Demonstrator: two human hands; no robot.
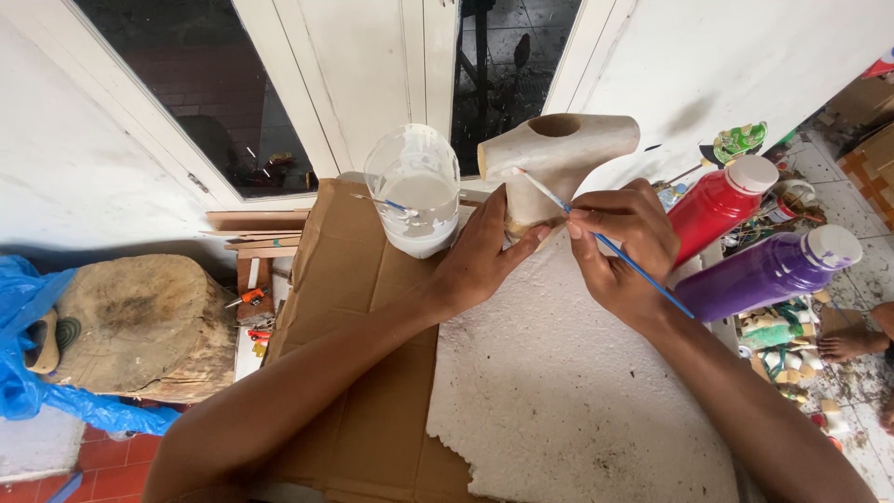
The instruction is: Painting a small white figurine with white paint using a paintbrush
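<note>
Right hand gripping brush, left hand steadying carving

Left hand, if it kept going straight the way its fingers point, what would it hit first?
The left hand already touches the pale wooden piece at its fingertips, so that piece comes first.
</note>
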